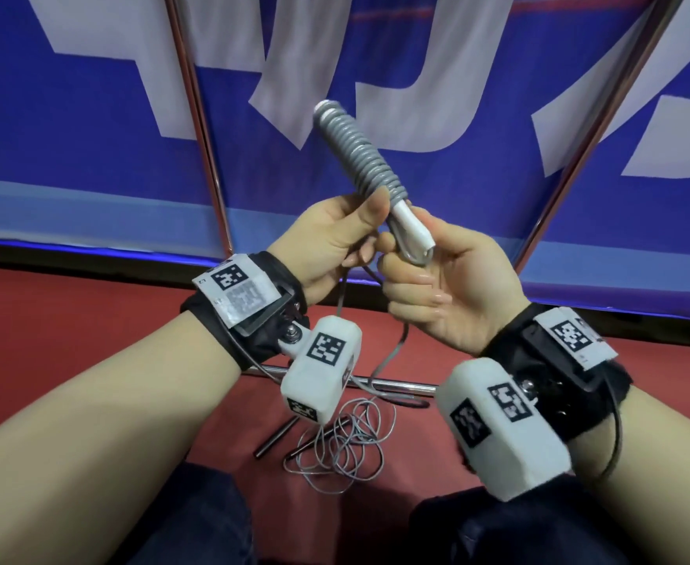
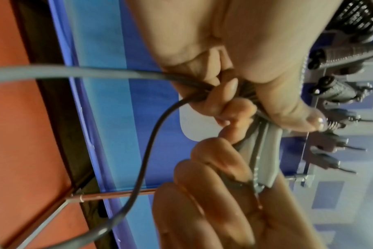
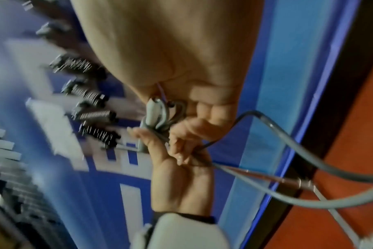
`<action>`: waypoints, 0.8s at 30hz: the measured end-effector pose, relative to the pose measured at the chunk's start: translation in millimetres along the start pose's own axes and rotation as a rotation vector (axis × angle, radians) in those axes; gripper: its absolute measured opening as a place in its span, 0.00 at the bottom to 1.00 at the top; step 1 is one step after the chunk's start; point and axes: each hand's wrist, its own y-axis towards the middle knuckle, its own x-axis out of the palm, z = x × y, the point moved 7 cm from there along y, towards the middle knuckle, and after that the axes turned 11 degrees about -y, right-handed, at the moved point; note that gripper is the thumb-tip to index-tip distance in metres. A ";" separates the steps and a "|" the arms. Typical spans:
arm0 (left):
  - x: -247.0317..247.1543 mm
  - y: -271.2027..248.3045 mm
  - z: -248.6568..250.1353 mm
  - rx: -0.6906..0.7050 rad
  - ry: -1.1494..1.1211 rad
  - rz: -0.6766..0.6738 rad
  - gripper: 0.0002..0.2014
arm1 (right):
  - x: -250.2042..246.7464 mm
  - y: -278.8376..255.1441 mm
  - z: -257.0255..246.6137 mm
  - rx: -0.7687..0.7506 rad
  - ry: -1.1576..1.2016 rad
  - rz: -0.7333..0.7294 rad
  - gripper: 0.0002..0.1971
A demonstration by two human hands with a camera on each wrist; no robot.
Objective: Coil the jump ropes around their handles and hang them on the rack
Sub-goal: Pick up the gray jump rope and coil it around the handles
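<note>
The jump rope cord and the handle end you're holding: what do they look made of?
Jump rope cord: looks like grey plastic-coated cable, smooth with a slight sheen; it holds tight even coils and lies in springy loops on the floor. Handle: seems white hard plastic, matte, with crisp moulded edges. The left hand and right hand both grip near it; what's under the cord's coating can't be seen.

— What do we see beyond the fingers (image 1: 380, 242)?
— A blue banner (image 1: 457, 189) with white lettering. Below them we see red floor (image 1: 70, 320) and dark trouser knees (image 1: 196, 519).
</note>
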 end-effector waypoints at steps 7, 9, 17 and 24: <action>-21.9 -1.2 -9.0 0.026 0.132 0.302 0.22 | -16.2 -7.4 -14.3 -0.191 -0.758 0.546 0.15; -23.6 -1.4 -12.4 0.025 0.114 0.368 0.24 | -11.2 -6.0 -11.3 -0.196 -0.778 0.531 0.14; -21.9 0.3 -5.8 0.070 0.368 0.437 0.24 | -26.5 -1.4 -7.6 -0.181 -0.574 0.676 0.13; -11.5 0.1 5.5 0.107 0.370 0.148 0.05 | -28.9 -8.9 -13.9 -0.143 -0.254 0.493 0.17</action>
